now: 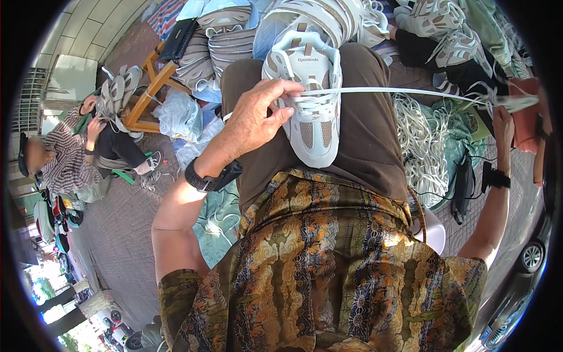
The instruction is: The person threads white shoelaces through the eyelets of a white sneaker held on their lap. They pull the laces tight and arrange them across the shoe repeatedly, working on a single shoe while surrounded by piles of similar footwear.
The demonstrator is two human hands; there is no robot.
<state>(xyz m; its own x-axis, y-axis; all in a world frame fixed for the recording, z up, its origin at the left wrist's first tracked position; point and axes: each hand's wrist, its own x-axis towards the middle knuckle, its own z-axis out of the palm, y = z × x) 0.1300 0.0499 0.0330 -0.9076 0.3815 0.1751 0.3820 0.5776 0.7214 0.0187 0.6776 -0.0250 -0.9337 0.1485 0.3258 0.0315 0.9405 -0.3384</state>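
Note:
A beige and white sneaker [315, 126] lies on my lap, toe toward me, with white lacing across its tongue. My left hand [258, 114] grips its left side by the eyelets, index finger and thumb bent and apart; the other fingers are partly hidden. From the eyelets a white shoelace [387, 90] stretches nearly straight out to the right. Far off at the right, my right hand [503, 122] is closed on the lace's other end, with blurred loose strands around it.
Stacked sneakers [226, 53] stand beyond my knees. A heap of white laces [423, 146] lies right of my lap. At left are a wooden stool [153, 88], a plastic bag [179, 114] and a seated person [67, 152] handling shoes. A parked car [525, 276] is at lower right.

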